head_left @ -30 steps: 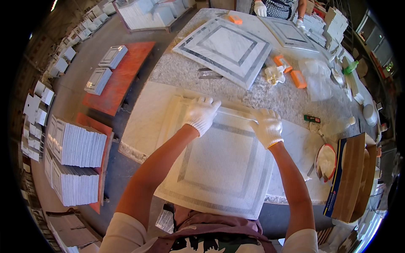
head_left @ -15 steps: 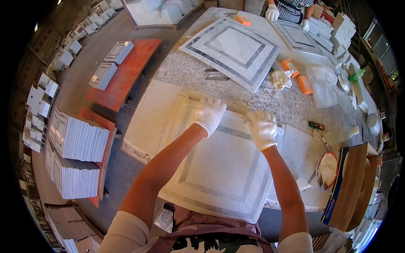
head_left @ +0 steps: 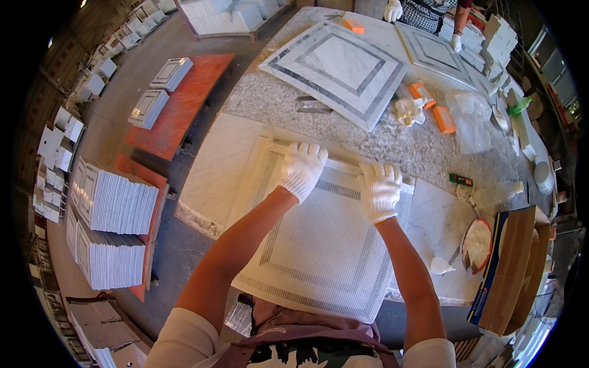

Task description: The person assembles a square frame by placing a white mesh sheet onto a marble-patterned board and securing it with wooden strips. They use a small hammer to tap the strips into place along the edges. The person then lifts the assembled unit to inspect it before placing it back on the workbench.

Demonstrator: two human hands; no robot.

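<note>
The table [head_left: 264, 101] has a rough, mottled grey top, with a smooth pale marble slab [head_left: 224, 153] along the near side. Farther back lies a flat marble panel [head_left: 343, 69], white with grey veining and two dark inlaid rectangular bands.

Directly in front of you, the mesh-covered panel [head_left: 325, 239] lies over the slab, its near edge projecting past the table toward your body. A fine, pale grid covers its face; an outer and an inner dark band show through.

Your left hand [head_left: 303, 172] and right hand [head_left: 380, 190], both in white knit gloves, rest at its far edge, fingers bent over it. You cannot tell whether they pinch it, as thumbs and fingertips are hidden.

To your right, a red-rimmed bowl [head_left: 489, 233] contains white material [head_left: 478, 239]. Beside it stands a brown cardboard box [head_left: 506, 270]; its contents are indistinct.
</note>
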